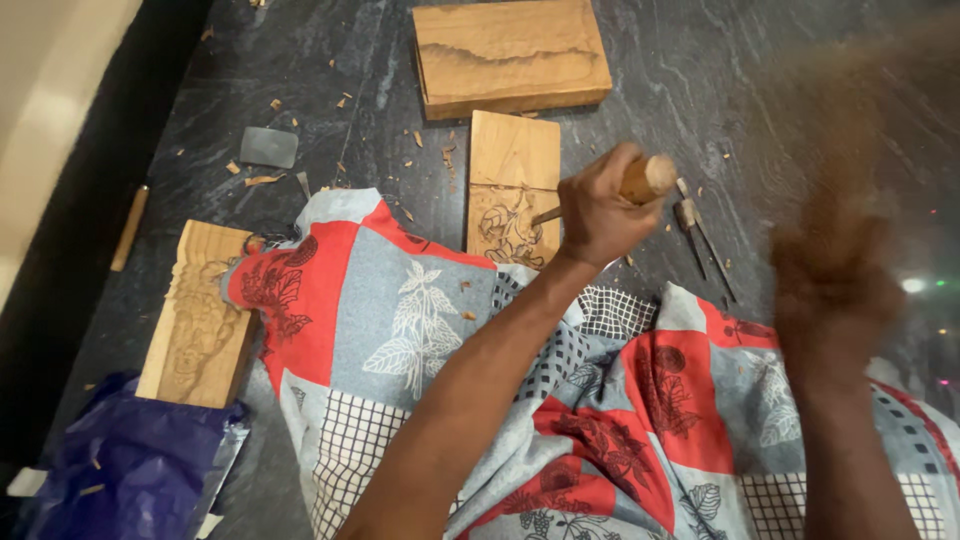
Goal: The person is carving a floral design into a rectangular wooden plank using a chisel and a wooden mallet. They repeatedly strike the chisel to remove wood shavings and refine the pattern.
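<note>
My left hand (600,215) is closed around the round wooden handle of a chisel (650,178). Its blade slants down to the left onto a small wooden plank (512,160) with a flower pattern carved into its near end. My right hand (830,290) is at the right, heavily blurred by motion. A brown streak rises above it, and what it holds is unclear. A red, grey and white patterned cloth (400,320) covers my lap under both arms.
A thicker wooden block (510,55) lies beyond the plank. A carved block (200,320) rests at the left beside the cloth. Two slim chisels (700,235) lie right of the plank. There is also a grey flat stone (268,147), a blue plastic bag (120,470), and wood chips on the dark stone floor (700,80).
</note>
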